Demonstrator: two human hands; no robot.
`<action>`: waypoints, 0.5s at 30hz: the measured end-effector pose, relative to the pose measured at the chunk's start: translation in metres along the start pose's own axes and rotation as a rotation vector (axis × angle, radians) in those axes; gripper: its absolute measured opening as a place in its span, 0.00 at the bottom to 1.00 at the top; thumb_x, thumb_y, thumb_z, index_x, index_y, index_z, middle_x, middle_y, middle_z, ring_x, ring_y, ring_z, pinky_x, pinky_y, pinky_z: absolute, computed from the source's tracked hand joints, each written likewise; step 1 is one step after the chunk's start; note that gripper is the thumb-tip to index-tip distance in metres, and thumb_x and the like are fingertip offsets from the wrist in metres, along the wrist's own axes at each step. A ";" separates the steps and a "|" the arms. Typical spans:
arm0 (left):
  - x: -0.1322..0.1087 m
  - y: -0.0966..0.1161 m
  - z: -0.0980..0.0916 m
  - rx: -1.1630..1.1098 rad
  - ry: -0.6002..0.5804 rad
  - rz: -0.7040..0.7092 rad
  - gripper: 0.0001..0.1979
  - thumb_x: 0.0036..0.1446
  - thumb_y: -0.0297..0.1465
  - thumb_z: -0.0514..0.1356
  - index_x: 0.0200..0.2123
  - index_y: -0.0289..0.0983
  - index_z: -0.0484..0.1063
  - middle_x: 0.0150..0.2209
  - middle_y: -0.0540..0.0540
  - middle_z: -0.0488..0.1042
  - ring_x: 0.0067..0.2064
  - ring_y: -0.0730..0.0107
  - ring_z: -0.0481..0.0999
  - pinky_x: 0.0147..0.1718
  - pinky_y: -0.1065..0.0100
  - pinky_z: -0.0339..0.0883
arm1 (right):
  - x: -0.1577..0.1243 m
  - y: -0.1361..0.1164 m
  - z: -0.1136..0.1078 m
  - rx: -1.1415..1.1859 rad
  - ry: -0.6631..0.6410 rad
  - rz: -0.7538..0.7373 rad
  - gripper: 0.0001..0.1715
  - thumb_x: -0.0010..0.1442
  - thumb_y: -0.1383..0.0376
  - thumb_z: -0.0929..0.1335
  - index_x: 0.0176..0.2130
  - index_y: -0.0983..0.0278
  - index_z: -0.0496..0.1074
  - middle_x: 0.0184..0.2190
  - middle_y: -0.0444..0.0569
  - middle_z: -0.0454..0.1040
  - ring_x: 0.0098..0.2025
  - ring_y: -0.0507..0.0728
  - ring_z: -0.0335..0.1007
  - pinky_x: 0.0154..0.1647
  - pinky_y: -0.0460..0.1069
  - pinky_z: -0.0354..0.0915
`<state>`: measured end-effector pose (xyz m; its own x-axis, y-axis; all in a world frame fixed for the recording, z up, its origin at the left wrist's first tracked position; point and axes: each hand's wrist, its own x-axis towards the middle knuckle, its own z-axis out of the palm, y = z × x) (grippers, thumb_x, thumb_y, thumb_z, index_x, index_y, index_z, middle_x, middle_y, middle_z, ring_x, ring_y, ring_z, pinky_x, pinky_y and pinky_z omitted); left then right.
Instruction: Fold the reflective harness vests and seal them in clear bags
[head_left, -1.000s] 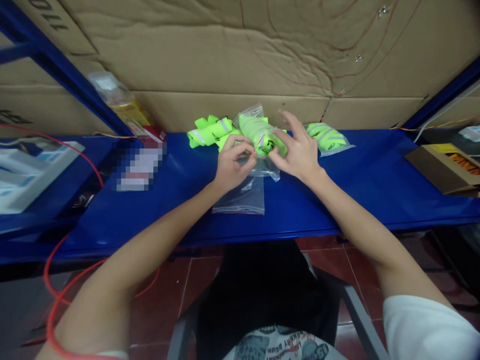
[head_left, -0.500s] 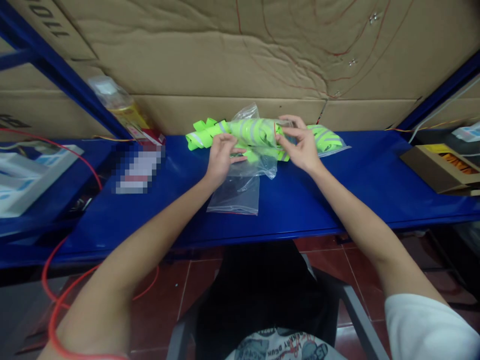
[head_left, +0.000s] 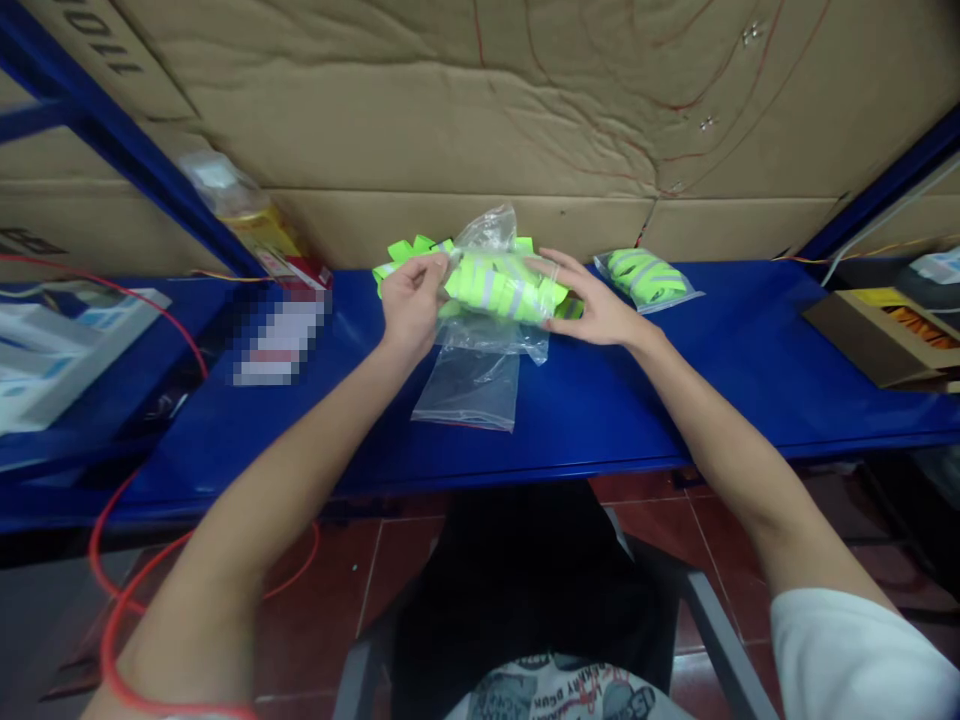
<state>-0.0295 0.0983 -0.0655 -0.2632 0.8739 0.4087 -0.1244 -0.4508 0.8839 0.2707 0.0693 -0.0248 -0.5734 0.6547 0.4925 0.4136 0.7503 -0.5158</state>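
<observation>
My left hand [head_left: 409, 300] pinches the slippery clear bag [head_left: 491, 338] of soft, light neon bands [head_left: 496, 286] at one end; my right hand [head_left: 596, 310], loosely curled, holds the other. The ends look like the best grip.

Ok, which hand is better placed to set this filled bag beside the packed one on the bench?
Right, probably. The right hand holds the filled bag at the end nearest the packed bag, which lies just beyond it on the bench. The left hand pinches the far end.
</observation>
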 end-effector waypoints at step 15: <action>0.037 -0.001 -0.023 0.182 0.130 0.240 0.28 0.75 0.62 0.44 0.41 0.43 0.54 0.29 0.58 0.56 0.25 0.85 0.58 0.26 0.72 0.60 | 0.006 -0.003 -0.008 0.228 0.658 0.230 0.33 0.62 0.35 0.73 0.51 0.55 0.86 0.38 0.47 0.86 0.40 0.62 0.85 0.39 0.57 0.84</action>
<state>-0.0615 0.1273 -0.0566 -0.3861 0.7104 0.5884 0.1258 -0.5913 0.7965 0.2718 0.0715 -0.0142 0.0828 0.7671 0.6362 0.2734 0.5964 -0.7547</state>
